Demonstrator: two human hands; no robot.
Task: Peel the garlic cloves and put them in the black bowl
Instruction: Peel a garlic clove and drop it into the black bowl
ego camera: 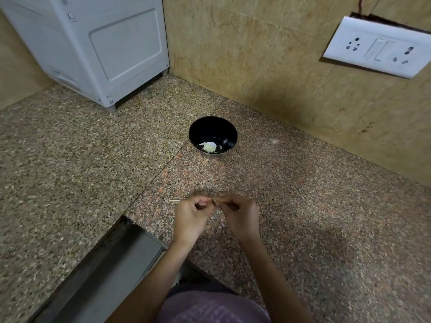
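A black bowl stands on the speckled granite counter, well beyond my hands, with pale garlic pieces lying in its bottom. Near the counter's front, my left hand and my right hand meet fingertip to fingertip. Both pinch a small garlic clove, of which only a pale sliver shows between the fingers. A thin strip of papery skin lies on the counter just left of my left hand.
A white appliance stands in the back left corner. A white socket plate is mounted on the tiled wall at right. A grey metal channel runs below the counter's front edge at lower left.
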